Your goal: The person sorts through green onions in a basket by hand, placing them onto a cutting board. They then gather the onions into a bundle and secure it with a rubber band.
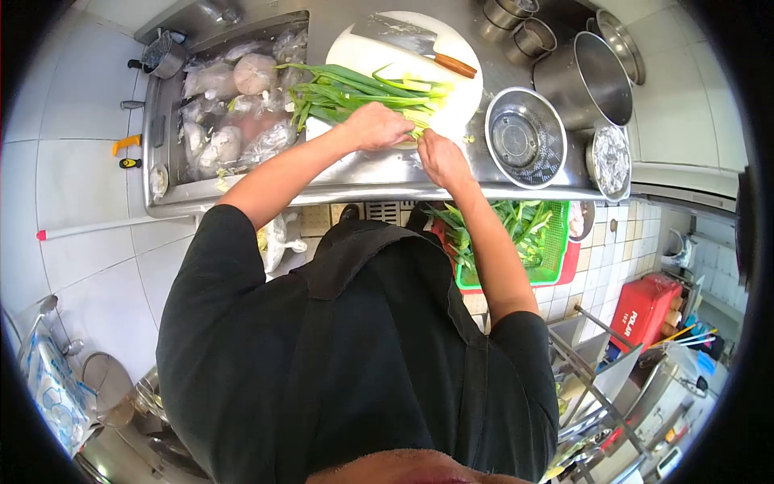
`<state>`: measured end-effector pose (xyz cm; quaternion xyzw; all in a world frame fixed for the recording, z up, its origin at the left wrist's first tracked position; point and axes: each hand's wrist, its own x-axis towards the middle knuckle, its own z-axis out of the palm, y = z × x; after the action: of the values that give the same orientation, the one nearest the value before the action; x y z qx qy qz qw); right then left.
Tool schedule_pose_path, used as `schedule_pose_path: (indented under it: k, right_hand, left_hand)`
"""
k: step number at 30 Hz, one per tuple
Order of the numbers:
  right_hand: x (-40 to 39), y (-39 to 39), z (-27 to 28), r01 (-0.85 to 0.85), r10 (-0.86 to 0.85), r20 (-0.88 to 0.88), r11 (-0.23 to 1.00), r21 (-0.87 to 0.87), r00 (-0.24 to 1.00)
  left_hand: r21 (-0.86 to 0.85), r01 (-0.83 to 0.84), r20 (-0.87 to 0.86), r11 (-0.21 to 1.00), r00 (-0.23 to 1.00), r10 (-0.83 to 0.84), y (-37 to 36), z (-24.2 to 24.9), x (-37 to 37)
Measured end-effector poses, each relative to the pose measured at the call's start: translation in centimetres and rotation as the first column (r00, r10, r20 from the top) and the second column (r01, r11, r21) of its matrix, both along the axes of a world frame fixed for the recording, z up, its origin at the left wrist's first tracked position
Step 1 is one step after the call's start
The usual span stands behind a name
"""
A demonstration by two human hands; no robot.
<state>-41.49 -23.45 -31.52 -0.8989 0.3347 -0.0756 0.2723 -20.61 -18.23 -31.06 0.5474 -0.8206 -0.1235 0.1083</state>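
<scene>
left hand [377, 127] clenched over scallions [355, 90] on round cutting board [403, 48], counter [379, 173] | right hand [439, 157] pinching pale root ends | advice: peel outer skins gently, keep stalks bunched | cleaver [415, 40] idle behind
</scene>
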Motion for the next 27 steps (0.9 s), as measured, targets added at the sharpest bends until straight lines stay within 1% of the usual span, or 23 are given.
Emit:
schedule_pose_path:
  k: [1, 4, 5, 6, 7, 8, 9, 10, 11, 12, 14, 15, 16, 18, 21, 22, 23, 24, 26, 27]
  right_hand:
    - [0.1, 0.4, 0.0, 0.039, -0.043, 0.057, 0.997, 0.073, 0.997]
    - [0.4, 1.2, -1.0, 0.01, -0.05, 0.189, 0.978, 0.21, 0.981]
    - [0.8, 1.5, -2.0, 0.001, -0.011, 0.199, 0.999, 0.049, 0.98]
    - [0.9, 1.5, -2.7, 0.083, -0.147, 0.199, 0.951, 0.299, 0.969]
    - [1.0, 1.7, -2.3, 0.154, -0.279, 0.165, 0.835, 0.529, 0.946]
    - [1.3, 2.0, -1.1, 0.211, -0.398, 0.098, 0.661, 0.72, 0.912]
    - [1.5, 2.6, 0.1, 0.201, -0.489, 0.033, 0.418, 0.886, 0.872]
    - [1.6, 3.0, 0.7, 0.036, -0.557, 0.077, 0.188, 0.982, 0.827]
    - [1.5, 3.3, 1.1, -0.156, -0.631, 0.097, -0.039, 0.987, 0.77]
    - [1.4, 3.7, 1.6, -0.356, -0.702, 0.091, -0.241, 0.903, 0.706]
    - [1.5, 4.6, 3.2, -0.511, -0.757, 0.094, -0.339, 0.79, 0.647]
    - [1.6, 5.0, 4.0, -0.585, -0.78, 0.095, -0.376, 0.718, 0.618]
    - [1.5, 5.5, 4.9, -0.611, -0.811, 0.067, -0.381, 0.694, 0.581]
    - [-0.1, 5.8, 5.3, -0.646, -0.82, 0.168, -0.285, 0.709, 0.546]
    - [-4.7, 6.6, 10.2, -0.571, -0.718, 0.401, 0.006, 0.821, 0.569]
    - [-6.0, 6.7, 10.9, -0.446, -0.715, 0.42, 0.167, 0.879, 0.56]
    - [-7.2, 6.5, 10.0, -0.316, -0.761, 0.371, 0.229, 0.921, 0.531]
    - [-8.4, 6.3, 8.3, -0.18, -0.803, 0.334, 0.281, 0.943, 0.493]
    - [-10.4, 5.8, 4.1, -0.031, -0.897, 0.143, 0.143, 0.989, 0.419]
    - [-11.5, 5.4, 1.7, 0.039, -0.927, 0.05, 0.069, 0.997, 0.371]
  left_hand:
    - [-0.003, -0.005, -0.02, 1.0, 1.0, 0.005, 0.5, 0.2, -0.2]
    - [-0.033, 0.023, -0.074, 0.999, 0.997, -0.025, 1.2, -0.6, 0.1]
    - [-0.034, 0.036, -0.09, 0.999, 0.995, -0.039, 1.5, -0.8, 0.2]
    - [-0.035, 0.052, -0.106, 0.998, 0.993, -0.055, 1.7, -1.1, 0.4]
    - [-0.039, 0.07, -0.122, 0.997, 0.99, -0.075, 1.8, -1.1, 0.5]
    - [-0.087, 0.082, -0.157, 0.993, 0.983, -0.095, 1.8, -0.7, 0.7]
    - [-0.136, 0.095, -0.195, 0.986, 0.973, -0.121, 2.1, -0.3, 1.0]
    - [-0.186, 0.11, -0.234, 0.976, 0.96, -0.153, 2.2, 0.3, 1.2]
    - [-0.289, 0.127, -0.222, 0.949, 0.955, -0.195, 2.2, 1.0, 1.4]
    - [-0.352, 0.133, -0.223, 0.927, 0.949, -0.221, 2.0, 1.3, 1.5]
    - [-0.475, 0.132, -0.218, 0.87, 0.94, -0.262, 1.3, 1.8, 1.9]
    - [-0.479, 0.156, -0.166, 0.864, 0.95, -0.264, 0.9, 2.0, 2.1]
    - [-0.482, 0.168, -0.12, 0.86, 0.96, -0.254, 0.0, 2.1, 2.1]
    - [-0.467, 0.188, -0.038, 0.864, 0.972, -0.232, -1.4, 1.8, 1.9]
    - [-0.427, -0.103, -0.209, 0.898, 0.978, 0.013, -4.4, 1.0, 3.8]
    - [-0.394, -0.198, -0.264, 0.897, 0.96, 0.096, -5.1, 0.6, 4.1]
    - [-0.354, -0.154, -0.242, 0.922, 0.968, 0.069, -5.6, 1.1, 3.2]
    - [-0.347, -0.153, -0.255, 0.925, 0.965, 0.064, -6.3, 1.0, 1.9]
    - [-0.349, -0.147, -0.275, 0.925, 0.96, 0.049, -8.2, 0.9, -0.2]
    - [-0.097, -0.111, -0.251, 0.989, 0.964, 0.083, -9.0, 0.3, -0.4]
